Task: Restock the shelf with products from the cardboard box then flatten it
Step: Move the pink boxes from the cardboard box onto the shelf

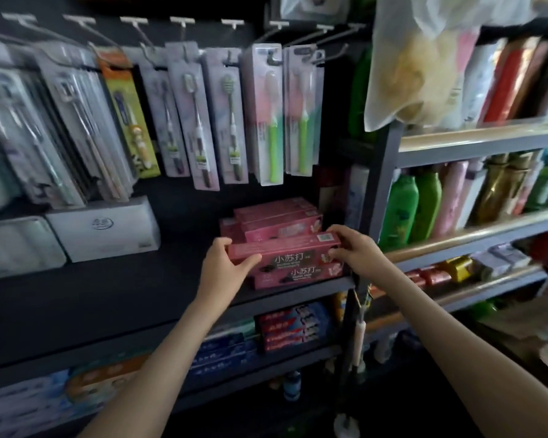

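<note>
While both arms reach up from the lower frame, the pink toothpaste box [285,248] sits between the hands at centre, resting atop a stack of pink boxes [295,275] on the dark shelf [108,298]. The left hand [223,263] grips its left end, thumb along the front; the right hand [353,248] pinches its right end. Toothbrush packs [203,121] hang above.

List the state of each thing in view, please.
pink toothpaste box: held flat over another pink box
left hand: grips its left end
right hand: grips its right end
rear pink boxes: stacked flat
toothbrush packs: hanging
green bottles: upright
</note>
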Available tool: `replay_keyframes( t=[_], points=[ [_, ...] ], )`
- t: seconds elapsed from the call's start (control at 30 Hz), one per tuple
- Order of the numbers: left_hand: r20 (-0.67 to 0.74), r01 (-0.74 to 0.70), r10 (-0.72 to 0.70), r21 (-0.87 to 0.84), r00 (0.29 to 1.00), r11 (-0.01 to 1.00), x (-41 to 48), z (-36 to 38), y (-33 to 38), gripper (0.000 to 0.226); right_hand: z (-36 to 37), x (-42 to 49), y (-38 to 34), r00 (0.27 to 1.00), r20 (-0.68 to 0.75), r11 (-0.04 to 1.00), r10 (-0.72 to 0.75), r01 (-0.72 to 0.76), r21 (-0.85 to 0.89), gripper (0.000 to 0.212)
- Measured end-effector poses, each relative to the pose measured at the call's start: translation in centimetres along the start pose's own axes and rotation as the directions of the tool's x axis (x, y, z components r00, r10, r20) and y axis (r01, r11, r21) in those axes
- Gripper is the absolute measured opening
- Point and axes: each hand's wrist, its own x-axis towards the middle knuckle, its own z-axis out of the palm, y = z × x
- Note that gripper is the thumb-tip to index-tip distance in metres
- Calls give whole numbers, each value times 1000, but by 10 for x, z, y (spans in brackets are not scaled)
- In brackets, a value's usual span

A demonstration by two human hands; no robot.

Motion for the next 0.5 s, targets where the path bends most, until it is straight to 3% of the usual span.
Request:
replay_keyframes(
  t=[0.17,0.33,0.5],
  points=[
    [-64,88,-99,-164,993,983,19,36,-1,67,-1,45,23,1000,-5,999,11,-11,42,37],
    [-116,119,-143,-198,983,973,30,61,9,63,6,75,31,999,-33,999,33,-31,38,43],
    [-94,130,-147,-171,985,977,41,72,11,57,23,88,37,976,-72,977,207,-202,75,57]
  ],
)
